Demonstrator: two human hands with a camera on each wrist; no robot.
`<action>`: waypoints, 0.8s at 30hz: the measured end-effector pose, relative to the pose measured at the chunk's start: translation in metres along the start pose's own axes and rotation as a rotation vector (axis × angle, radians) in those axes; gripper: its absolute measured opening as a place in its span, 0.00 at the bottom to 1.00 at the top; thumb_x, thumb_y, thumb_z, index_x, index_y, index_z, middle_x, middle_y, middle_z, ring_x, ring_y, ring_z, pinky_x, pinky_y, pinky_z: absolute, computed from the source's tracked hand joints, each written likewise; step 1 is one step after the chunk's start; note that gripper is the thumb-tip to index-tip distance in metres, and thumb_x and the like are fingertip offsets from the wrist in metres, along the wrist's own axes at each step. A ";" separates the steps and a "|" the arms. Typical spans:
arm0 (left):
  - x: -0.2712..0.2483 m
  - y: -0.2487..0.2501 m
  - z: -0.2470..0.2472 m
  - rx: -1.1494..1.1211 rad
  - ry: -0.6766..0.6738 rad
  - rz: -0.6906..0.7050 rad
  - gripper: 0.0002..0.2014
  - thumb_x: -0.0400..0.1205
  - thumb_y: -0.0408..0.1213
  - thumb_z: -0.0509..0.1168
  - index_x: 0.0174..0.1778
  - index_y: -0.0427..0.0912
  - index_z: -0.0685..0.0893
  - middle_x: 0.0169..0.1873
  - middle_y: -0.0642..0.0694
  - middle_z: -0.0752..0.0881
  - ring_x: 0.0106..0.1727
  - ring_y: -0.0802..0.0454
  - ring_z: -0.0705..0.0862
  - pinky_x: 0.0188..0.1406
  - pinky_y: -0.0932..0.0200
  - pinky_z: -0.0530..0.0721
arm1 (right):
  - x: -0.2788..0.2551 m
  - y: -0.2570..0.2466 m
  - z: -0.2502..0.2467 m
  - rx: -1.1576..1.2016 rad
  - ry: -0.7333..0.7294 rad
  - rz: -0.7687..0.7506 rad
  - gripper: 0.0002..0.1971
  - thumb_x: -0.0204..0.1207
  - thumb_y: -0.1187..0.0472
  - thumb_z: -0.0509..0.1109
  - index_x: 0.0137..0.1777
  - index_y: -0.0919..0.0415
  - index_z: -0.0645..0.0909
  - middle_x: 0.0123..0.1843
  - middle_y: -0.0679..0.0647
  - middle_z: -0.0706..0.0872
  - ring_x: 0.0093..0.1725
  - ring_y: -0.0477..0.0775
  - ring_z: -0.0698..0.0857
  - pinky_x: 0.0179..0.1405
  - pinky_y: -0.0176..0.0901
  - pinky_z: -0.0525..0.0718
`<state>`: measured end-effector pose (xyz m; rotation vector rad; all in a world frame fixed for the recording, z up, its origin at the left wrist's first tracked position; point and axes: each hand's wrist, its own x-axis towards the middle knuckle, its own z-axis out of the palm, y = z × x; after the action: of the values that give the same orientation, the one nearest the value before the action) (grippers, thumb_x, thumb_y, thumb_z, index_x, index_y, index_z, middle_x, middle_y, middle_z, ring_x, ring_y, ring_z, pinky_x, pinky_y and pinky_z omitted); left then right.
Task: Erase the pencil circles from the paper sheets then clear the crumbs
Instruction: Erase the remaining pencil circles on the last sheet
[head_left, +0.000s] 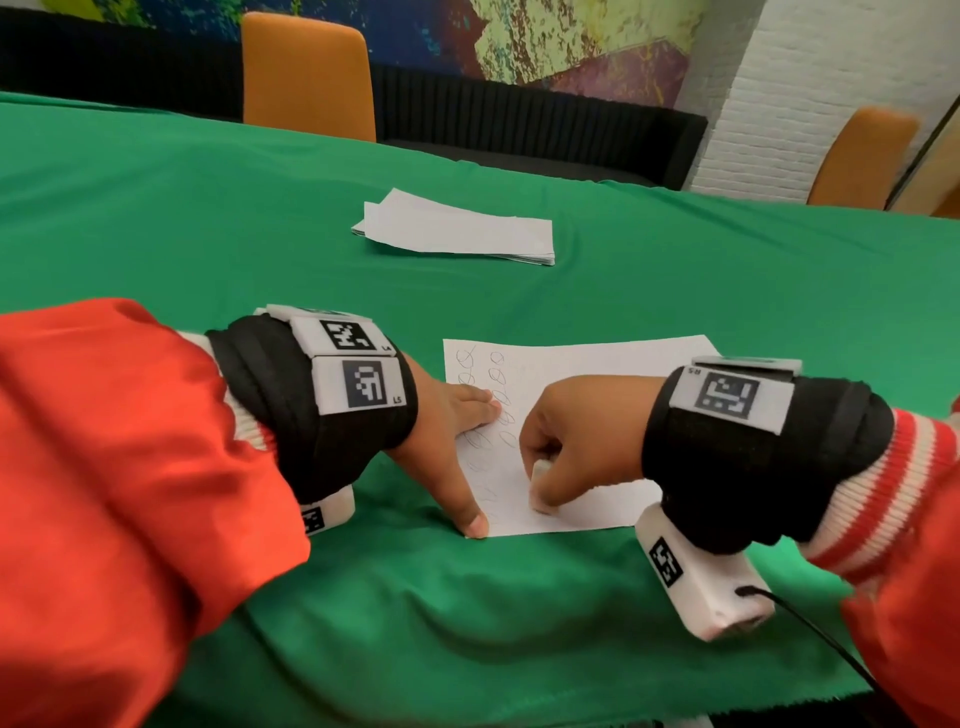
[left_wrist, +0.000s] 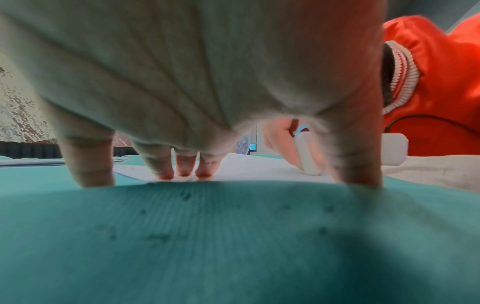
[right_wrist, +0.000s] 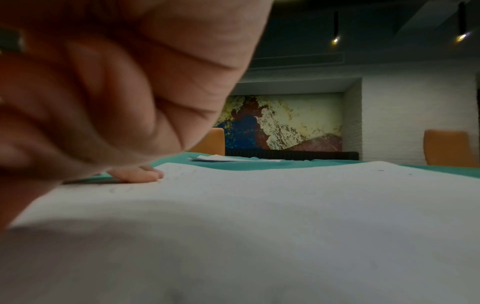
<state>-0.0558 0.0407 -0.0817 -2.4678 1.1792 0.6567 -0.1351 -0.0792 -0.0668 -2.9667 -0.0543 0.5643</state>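
Note:
A white paper sheet lies on the green tablecloth, with rows of faint pencil circles down its left part. My left hand presses the sheet's left edge flat, fingers straight and spread, thumb at the near corner. In the left wrist view, its fingertips press on the paper. My right hand grips a white eraser, whose tip touches the sheet near the lower circles. The eraser stands upright on the paper. My right palm hides it from the right wrist view.
A stack of white sheets lies further back on the table. Orange chairs stand behind the far edge. A black cable runs from the right wrist camera toward the near table edge. The cloth is wrinkled in front.

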 end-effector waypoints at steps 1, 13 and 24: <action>0.000 0.000 0.000 0.002 0.001 0.001 0.57 0.70 0.68 0.67 0.84 0.50 0.39 0.82 0.59 0.39 0.83 0.59 0.45 0.80 0.57 0.44 | 0.000 -0.002 0.002 -0.003 -0.005 -0.017 0.05 0.69 0.55 0.74 0.37 0.56 0.84 0.25 0.45 0.77 0.24 0.42 0.72 0.26 0.34 0.70; 0.000 0.001 -0.001 0.007 -0.004 0.008 0.56 0.71 0.67 0.67 0.84 0.48 0.39 0.83 0.57 0.38 0.83 0.60 0.43 0.79 0.59 0.42 | -0.002 -0.002 0.000 -0.024 -0.034 0.013 0.05 0.69 0.54 0.73 0.35 0.52 0.82 0.24 0.43 0.78 0.23 0.39 0.73 0.24 0.30 0.69; 0.001 0.000 -0.001 0.002 -0.008 0.003 0.57 0.70 0.67 0.67 0.84 0.49 0.38 0.82 0.59 0.38 0.83 0.60 0.43 0.79 0.59 0.43 | -0.003 0.002 0.001 0.003 -0.027 0.026 0.05 0.69 0.56 0.73 0.35 0.54 0.81 0.23 0.44 0.77 0.22 0.40 0.72 0.22 0.30 0.69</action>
<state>-0.0552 0.0400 -0.0814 -2.4599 1.1797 0.6651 -0.1384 -0.0813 -0.0667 -2.9607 -0.0167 0.6077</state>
